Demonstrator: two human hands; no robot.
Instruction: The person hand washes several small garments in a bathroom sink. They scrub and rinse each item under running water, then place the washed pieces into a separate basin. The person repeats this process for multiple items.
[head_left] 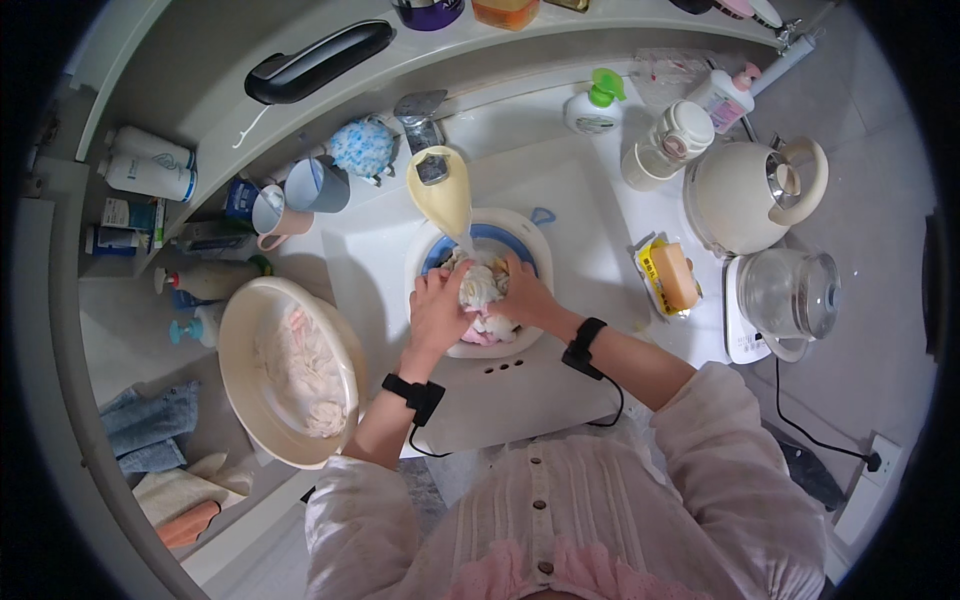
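A small white and blue basin (545, 265) stands in the white sink (375, 270). Both of my hands are over it, gripping a bunched wet white cloth (483, 287) between them. My left hand (436, 310) curls round the cloth's left side; my right hand (528, 297) presses on its right side. Pink and white fabric (490, 330) shows below my fingers in the basin. Above, a cream scoop-shaped spout (440, 195) hangs on the metal tap (420, 115), and a thin stream of water appears to run from it beside the cloth. Some fingertips are hidden by the cloth.
Left of the sink, a large cream tub (235, 370) holds pale clothes (300, 365). Cups (317, 186) stand behind it. To the right are a soap bar (675, 277), a cream kettle (735, 195), a glass pot (780, 295) and pump bottles (595, 105). A shelf (440, 50) curves across the back.
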